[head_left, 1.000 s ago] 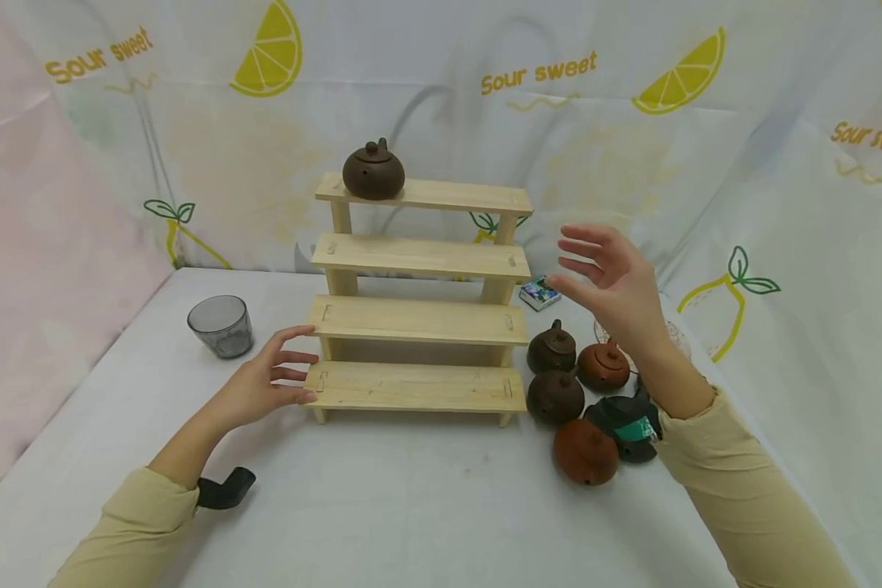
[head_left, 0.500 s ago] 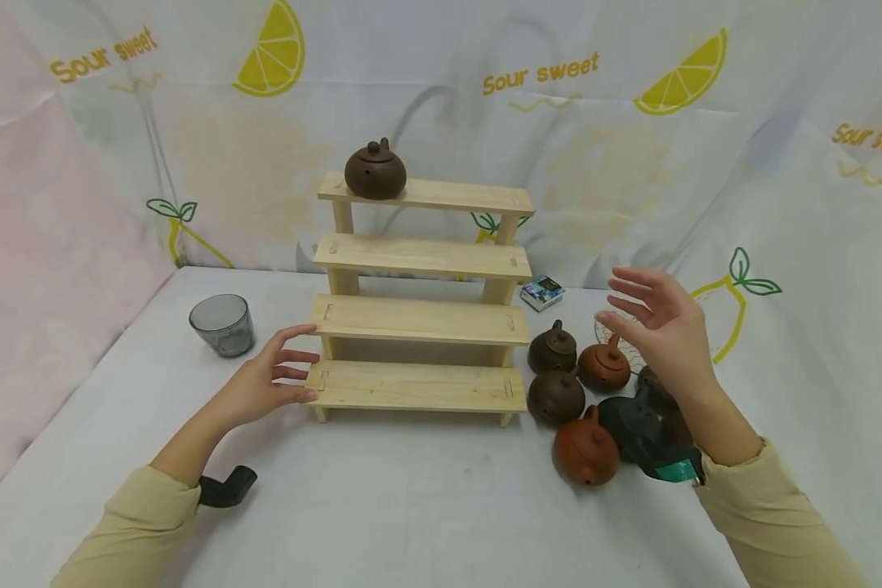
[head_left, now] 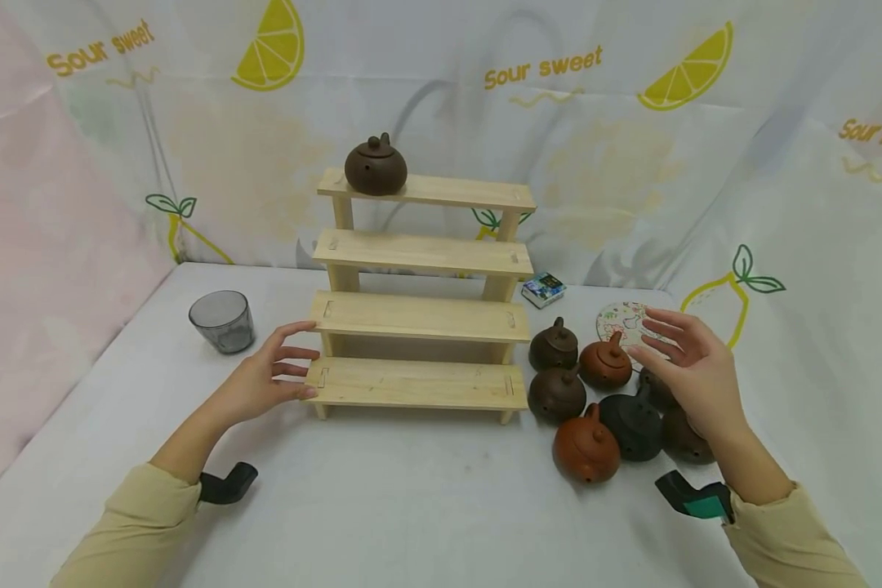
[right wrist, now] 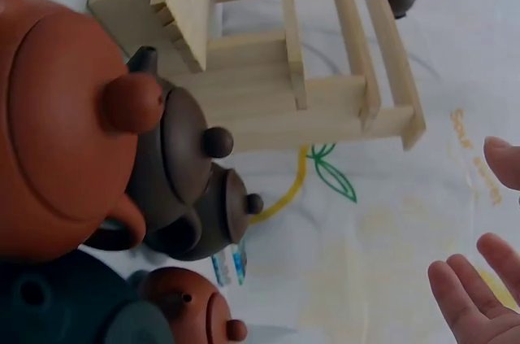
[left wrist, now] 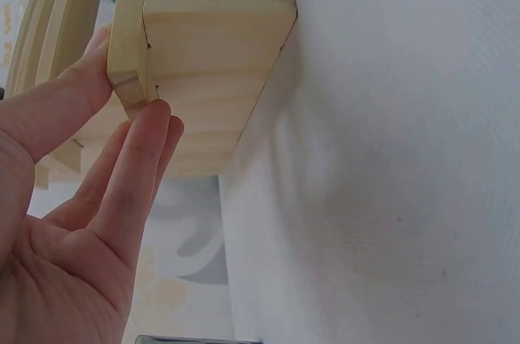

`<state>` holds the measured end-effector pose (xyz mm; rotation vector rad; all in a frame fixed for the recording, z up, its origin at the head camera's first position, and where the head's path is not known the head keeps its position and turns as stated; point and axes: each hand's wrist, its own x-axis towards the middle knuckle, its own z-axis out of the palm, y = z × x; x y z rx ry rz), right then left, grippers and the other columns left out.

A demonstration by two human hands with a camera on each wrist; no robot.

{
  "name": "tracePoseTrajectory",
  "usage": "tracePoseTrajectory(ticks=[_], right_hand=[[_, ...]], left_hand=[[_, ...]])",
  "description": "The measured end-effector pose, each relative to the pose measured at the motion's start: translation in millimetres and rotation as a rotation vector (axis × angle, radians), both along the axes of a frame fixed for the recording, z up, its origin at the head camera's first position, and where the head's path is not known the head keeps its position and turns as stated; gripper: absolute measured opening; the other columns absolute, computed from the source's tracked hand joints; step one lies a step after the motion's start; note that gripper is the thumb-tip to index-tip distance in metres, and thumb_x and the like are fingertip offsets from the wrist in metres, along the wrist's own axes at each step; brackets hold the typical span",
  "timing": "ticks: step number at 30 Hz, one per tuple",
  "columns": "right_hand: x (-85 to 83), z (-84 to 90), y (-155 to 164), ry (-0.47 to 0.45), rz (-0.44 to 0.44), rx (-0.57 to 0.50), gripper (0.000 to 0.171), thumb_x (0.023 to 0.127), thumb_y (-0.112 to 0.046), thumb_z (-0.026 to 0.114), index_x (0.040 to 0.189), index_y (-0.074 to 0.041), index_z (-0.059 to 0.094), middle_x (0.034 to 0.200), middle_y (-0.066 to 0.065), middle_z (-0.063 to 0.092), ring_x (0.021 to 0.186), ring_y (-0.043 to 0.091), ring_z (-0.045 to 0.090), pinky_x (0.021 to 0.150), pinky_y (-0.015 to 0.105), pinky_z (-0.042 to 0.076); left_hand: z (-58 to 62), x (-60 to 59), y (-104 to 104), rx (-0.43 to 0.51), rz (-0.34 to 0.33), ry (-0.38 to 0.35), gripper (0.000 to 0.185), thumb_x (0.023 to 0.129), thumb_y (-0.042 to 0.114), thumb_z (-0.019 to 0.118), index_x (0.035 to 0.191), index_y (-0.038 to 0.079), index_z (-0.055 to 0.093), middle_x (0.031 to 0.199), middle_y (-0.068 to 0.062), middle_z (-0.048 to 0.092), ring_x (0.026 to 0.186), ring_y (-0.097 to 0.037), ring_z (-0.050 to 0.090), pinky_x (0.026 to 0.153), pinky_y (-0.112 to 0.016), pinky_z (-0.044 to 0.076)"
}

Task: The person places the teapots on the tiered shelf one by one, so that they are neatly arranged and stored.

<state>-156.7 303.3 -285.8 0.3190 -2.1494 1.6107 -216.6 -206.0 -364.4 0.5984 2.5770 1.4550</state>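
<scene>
Hovering spread-fingered, the right hand [head_left: 694, 367] hangs over the teapot cluster [head_left: 606, 400] on the desk [head_left: 426, 506] — pots at its seven o'clock. Opposite, the left hand [head_left: 268, 380] — fingers straight — touches the wooden shelf's [head_left: 419, 318] left end, its boards running left-right.

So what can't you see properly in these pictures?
- Two dark teapots, head view: partly hidden behind the right hand.
- Coaster, head view: pattern too small to read; teapot and fingers cover its lower part.
- Left hand, left wrist view: cut off by the frame edge.
- Small box, head view: print too small to read.
</scene>
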Motion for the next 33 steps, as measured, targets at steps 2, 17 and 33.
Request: tracePoseTrajectory(ticks=[2, 17, 33], right_hand=[[2.5, -2.5, 4.6, -0.012, -0.018, 0.019, 0.045, 0.079, 0.011, 0.067, 0.121, 0.003, 0.055, 0.115, 0.000, 0.059, 0.097, 0.006, 0.061, 0.077, 0.015, 0.048], [22.3, -20.8, 37.7, -0.138, -0.175, 0.205, 0.043, 0.082, 0.000, 0.069, 0.122, -0.013, 0.057, 0.113, -0.015, 0.053, 0.092, -0.006, 0.058, 0.073, 0.008, 0.045], [21.4, -98.4, 123.7, -0.250, -0.345, 0.283, 0.051, 0.081, -0.018, 0.075, 0.126, -0.011, 0.055, 0.119, -0.008, 0.054, 0.091, -0.011, 0.054, 0.068, 0.005, 0.044]], left_hand=[[0.4, 0.5, -0.2, -0.001, 0.002, -0.006, 0.088, 0.077, 0.011, 0.077, 0.145, 0.023, 0.023, 0.124, -0.023, 0.053, 0.104, -0.038, 0.057, 0.079, -0.040, 0.052], [1.3, 1.3, 3.3, 0.018, -0.003, -0.009, 0.087, 0.077, 0.010, 0.077, 0.144, 0.021, 0.023, 0.125, -0.024, 0.052, 0.104, -0.039, 0.056, 0.078, -0.039, 0.052], [-0.9, -0.5, 0.5, 0.005, 0.013, -0.017, 0.089, 0.076, 0.010, 0.078, 0.145, 0.025, 0.023, 0.125, -0.022, 0.053, 0.105, -0.037, 0.056, 0.079, -0.038, 0.052]])
